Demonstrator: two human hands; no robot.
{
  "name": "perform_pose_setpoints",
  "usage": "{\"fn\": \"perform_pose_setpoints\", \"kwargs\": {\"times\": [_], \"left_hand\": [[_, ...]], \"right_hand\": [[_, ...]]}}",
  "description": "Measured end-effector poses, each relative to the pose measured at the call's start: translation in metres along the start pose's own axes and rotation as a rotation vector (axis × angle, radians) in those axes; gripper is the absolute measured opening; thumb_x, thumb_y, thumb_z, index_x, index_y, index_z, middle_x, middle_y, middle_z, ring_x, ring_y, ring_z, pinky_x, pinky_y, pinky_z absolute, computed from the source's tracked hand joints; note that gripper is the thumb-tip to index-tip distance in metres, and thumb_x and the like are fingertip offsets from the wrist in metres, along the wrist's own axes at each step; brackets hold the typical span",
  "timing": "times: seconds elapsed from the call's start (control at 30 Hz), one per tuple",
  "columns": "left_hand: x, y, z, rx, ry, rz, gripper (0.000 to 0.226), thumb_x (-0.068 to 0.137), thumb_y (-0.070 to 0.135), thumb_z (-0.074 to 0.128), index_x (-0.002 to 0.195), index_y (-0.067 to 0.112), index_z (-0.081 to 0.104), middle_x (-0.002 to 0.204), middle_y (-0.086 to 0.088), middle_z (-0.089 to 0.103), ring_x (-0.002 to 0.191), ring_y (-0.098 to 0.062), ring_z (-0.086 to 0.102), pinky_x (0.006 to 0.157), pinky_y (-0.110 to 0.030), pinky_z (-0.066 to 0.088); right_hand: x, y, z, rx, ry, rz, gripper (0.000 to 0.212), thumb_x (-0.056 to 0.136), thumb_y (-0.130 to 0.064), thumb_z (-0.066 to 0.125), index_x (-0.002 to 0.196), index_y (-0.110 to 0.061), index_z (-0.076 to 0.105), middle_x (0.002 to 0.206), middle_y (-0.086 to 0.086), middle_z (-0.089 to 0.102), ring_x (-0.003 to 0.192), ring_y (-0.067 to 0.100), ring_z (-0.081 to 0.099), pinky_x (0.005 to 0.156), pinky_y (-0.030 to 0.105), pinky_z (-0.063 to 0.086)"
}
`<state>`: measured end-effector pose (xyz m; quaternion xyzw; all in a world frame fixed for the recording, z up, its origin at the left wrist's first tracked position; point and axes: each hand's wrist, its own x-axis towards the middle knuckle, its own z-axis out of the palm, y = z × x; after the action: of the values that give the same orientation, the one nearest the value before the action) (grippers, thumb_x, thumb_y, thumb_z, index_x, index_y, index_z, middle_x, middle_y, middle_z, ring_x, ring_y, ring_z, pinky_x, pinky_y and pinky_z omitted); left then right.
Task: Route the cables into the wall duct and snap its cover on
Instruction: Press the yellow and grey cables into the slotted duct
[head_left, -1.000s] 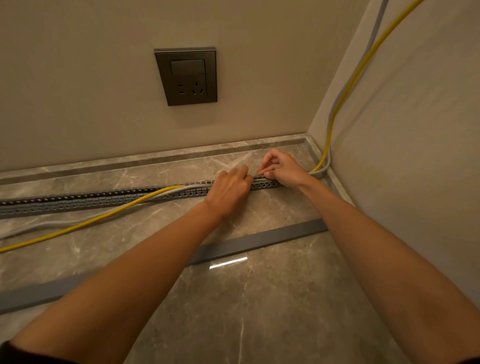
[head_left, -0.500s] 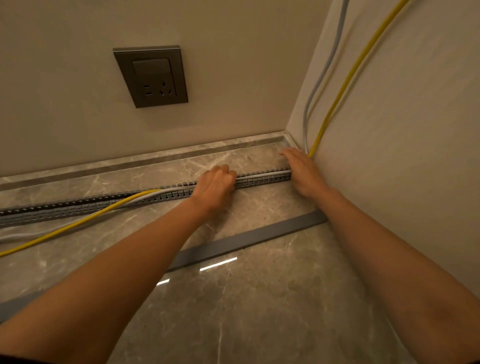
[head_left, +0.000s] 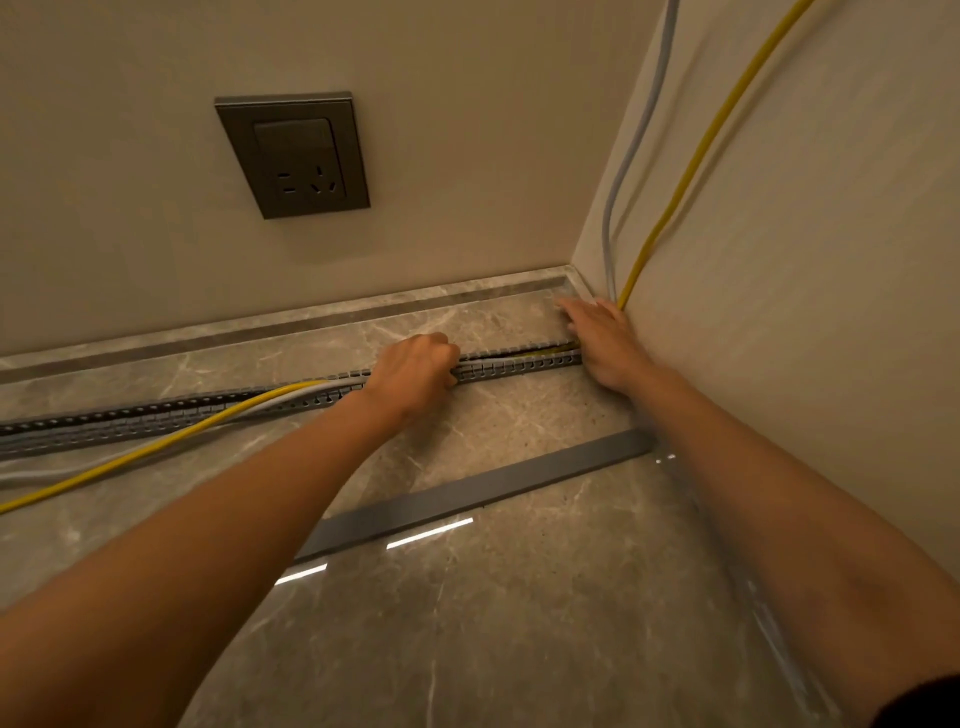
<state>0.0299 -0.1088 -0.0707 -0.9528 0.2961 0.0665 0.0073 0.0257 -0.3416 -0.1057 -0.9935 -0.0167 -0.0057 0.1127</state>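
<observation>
Two hands (head_left: 415, 366) (head_left: 605, 343) on one duct (head_left: 519, 368), two cables (head_left: 208, 432) (yellow, grey), one cover (head_left: 467, 500).

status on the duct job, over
Left hand curled over duct, grip hidden; right hand flat at its corner end. Yellow cable and grey cable half in, loose leftward. Cover off, on floor.

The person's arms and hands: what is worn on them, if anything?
No gloves, ring or watch on the left hand or right hand. The left forearm and right forearm are bare. A dark sleeve shows only at the bottom right corner.
</observation>
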Motion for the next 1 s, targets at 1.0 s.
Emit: {"fn": "perform_pose_setpoints", "kwargs": {"times": [1.0], "left_hand": [[-0.034,-0.031,0.006,-0.415,0.352,-0.133,0.023,0.086,-0.008,0.055,0.108,-0.003,0.059,0.117,-0.022,0.053,0.103,-0.035,0.053,0.083,-0.040,0.047]], "right_hand": [[-0.002,-0.098,-0.014,0.530,-0.080,0.109,0.027,0.089,-0.005,0.054,0.113,-0.005,0.065,0.121,0.013,0.065,0.116,0.023,0.057,0.100,0.029,0.042]]}}
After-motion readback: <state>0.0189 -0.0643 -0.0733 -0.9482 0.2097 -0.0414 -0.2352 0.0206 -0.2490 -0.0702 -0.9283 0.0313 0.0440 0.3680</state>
